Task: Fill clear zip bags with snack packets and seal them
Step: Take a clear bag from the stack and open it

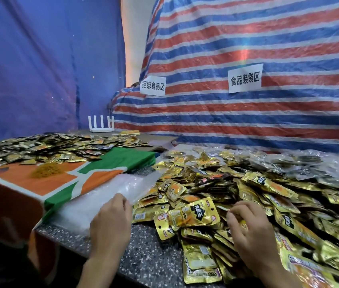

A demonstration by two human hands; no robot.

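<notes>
Across the counter's (150,246) right side heap snack packets (226,183), clear zip bags (93,200) lie by its front edge; left hand (110,223) pinches the top bag, right hand (247,227) curls over packets, perhaps gripping, so opening and filling likely follow.

The single wide-angle view sits on the person's head, looking forward and down, close over the bench's (143,246) near edge. It faces the striped tarp (247,48) behind the snack packets (206,183).
</notes>
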